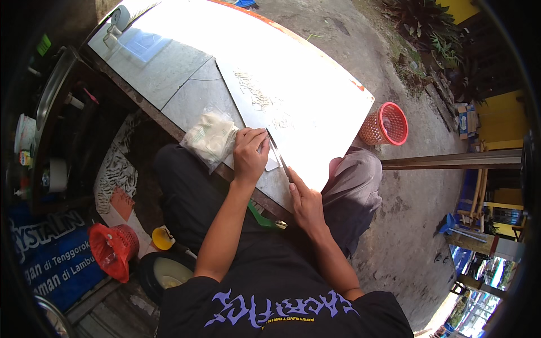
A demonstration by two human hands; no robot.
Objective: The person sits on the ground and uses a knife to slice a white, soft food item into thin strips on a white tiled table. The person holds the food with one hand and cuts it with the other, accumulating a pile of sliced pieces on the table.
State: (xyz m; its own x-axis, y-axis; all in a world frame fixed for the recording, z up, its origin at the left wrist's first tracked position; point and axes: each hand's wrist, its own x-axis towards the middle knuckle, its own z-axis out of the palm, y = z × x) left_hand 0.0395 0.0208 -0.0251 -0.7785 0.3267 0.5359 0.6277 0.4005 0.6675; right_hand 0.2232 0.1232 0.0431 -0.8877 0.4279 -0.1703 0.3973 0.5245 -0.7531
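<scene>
My right hand [306,200] is closed around the handle of a long knife [277,150], whose blade points away from me, towards my left fingertips. My left hand [251,154] has its fingers bent down at the near edge of a pale board [236,91], beside the blade; what lies beneath them is hidden. Thin pale strips [255,95] lie scattered on the board beyond the knife. A clear plastic bag with flat pale pieces [209,135] rests on the tiled table just left of my left hand.
The tiled table [148,80] glares white in strong sunlight. A glass [112,36] stands at its far left. A red plastic basket [384,124] is beyond the right edge. On the left below are a red-lined basket [114,249] and a dark basin [167,272].
</scene>
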